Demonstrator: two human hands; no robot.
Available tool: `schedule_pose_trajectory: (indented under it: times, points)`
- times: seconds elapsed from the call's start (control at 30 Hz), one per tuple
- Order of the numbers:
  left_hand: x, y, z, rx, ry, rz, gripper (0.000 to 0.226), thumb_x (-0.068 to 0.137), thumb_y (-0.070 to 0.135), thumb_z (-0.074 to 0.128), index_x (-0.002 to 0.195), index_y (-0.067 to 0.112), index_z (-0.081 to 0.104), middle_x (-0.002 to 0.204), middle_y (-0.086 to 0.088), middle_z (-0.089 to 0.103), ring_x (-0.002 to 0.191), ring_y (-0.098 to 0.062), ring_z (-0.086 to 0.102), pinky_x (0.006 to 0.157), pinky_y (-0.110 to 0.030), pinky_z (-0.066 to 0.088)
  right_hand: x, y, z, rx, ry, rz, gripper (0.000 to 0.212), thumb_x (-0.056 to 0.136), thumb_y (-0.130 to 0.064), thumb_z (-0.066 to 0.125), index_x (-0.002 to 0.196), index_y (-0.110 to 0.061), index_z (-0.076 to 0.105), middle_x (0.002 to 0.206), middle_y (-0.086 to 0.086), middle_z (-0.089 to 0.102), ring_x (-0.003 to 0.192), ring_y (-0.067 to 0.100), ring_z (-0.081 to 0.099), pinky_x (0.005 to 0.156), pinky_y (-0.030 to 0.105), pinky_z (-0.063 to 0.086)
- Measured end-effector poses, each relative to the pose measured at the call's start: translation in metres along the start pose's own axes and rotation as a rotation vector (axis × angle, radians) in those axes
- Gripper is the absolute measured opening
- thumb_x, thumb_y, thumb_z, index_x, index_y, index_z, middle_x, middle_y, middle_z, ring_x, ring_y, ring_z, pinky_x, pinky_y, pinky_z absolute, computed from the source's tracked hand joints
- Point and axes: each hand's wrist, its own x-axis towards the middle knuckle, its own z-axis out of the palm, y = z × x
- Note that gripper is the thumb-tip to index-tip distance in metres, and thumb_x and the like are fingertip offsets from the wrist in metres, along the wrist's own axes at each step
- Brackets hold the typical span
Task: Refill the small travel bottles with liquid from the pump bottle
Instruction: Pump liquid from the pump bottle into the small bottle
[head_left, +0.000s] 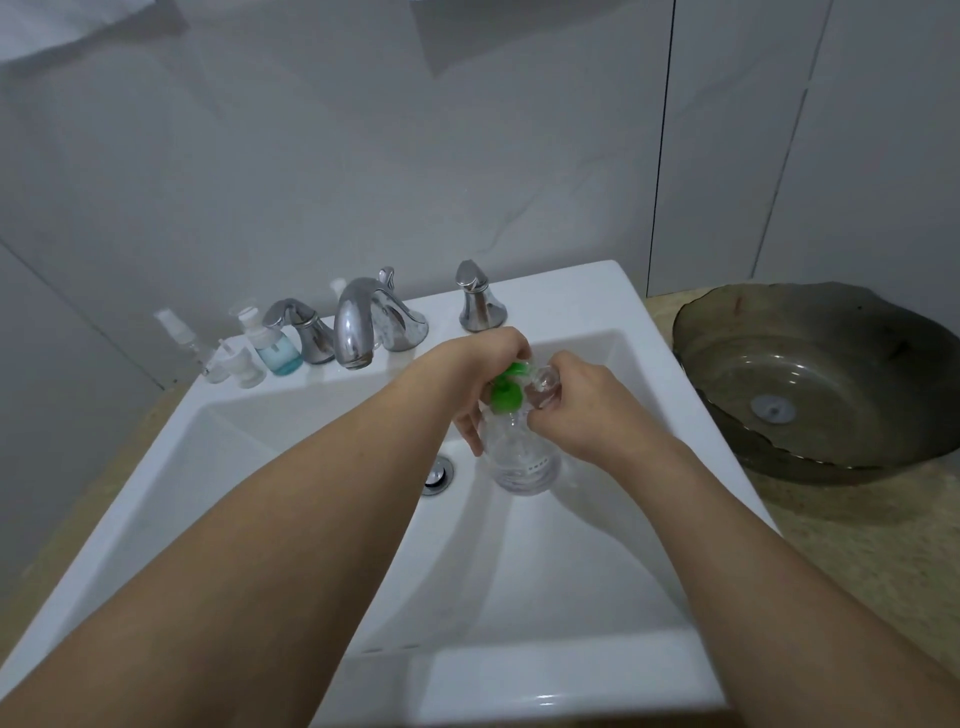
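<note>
— Grey tiled wall behind, white sink (171, 467) set into a speckled beige surface (852, 545), chrome faucet (358, 327) at the back rim. Anything beside it?

— Dark glass bowl (810, 379) off to the right on that surface. On the sink's back left ledge, near the faucet: a small bottle of blue liquid (278, 345), a clear spray bottle (179, 338), and another small clear container (241, 364), standing close together.

— And the arms?

— Both forearms reaching forward from the lower corners, converging over the basin, just right of the drain plug (439, 473). Left hand (480, 374) on top, wrist bent down, fingers curled over the green pump head. Right hand (582, 410) coming in from the right, knuckles up.

— Pump bottle?

— Clear pump bottle (522, 457), held above the basin between both hands. Long axis nearly upright, leaning slightly, base toward the camera and low, green pump (506, 392) at the top pointing away. Whether the base touches the basin: cannot tell.

— Grip, each side?

— Left grip closed around the pump and the bottle's neck. Right grip closed on a small clear travel bottle (545, 387), pinched in the fingers, held right against the pump's nozzle. Mouth of that little bottle too blurred to make out.
</note>
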Motion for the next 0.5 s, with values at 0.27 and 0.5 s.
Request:
schedule_pose_trajectory:
  times: [0.27,0.5]
  points:
    - [0.003,-0.004,0.010,0.075,0.145,0.061,0.042,0.090,0.018,0.036,0.114,0.001,0.066,0.115,-0.020,0.067,0.092,-0.041,0.065,0.079,-0.061,0.058,0.001,0.002,0.001,-0.047,-0.027,0.025,0.018,0.080,-0.022,0.063,0.087,-0.017,0.046,0.076,-0.012,0.045,0.078,0.021,0.051,0.051,0.024,0.031]
    - [0.005,-0.007,0.014,0.042,0.196,0.078,0.040,0.093,0.013,0.034,0.117,-0.002,0.063,0.118,-0.025,0.062,0.104,-0.047,0.063,0.086,-0.064,0.056,0.000,0.001,0.002,-0.058,-0.096,0.074,0.017,0.078,-0.020,0.062,0.079,-0.021,0.046,0.080,-0.006,0.052,0.070,0.015,0.052,0.049,0.024,0.031]
